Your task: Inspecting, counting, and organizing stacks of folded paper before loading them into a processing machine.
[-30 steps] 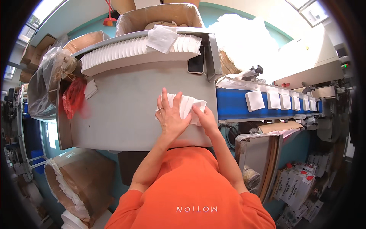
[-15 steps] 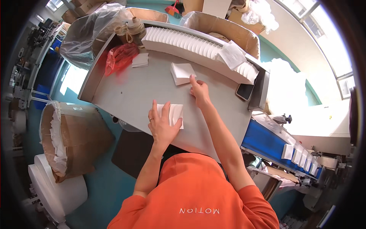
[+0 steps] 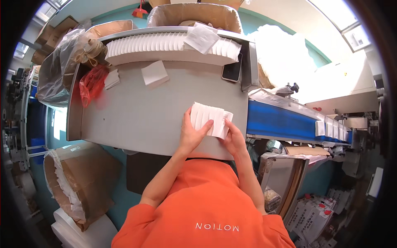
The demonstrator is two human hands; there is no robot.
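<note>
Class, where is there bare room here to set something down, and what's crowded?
Bare: the grey table between the red bag and left hand, nearer than the small white stack; also the blue belt left of its white packs. Crowded: the far edge, with the white row and phone, and where that hand and right hand hold a white bundle.

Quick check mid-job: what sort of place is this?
Most likely a factory or packing workshop: a blue conveyor belt with small white stacks on it runs off to the right, a long row of white sheets lines the metal worktable, and a large open carton stands beyond.
</note>
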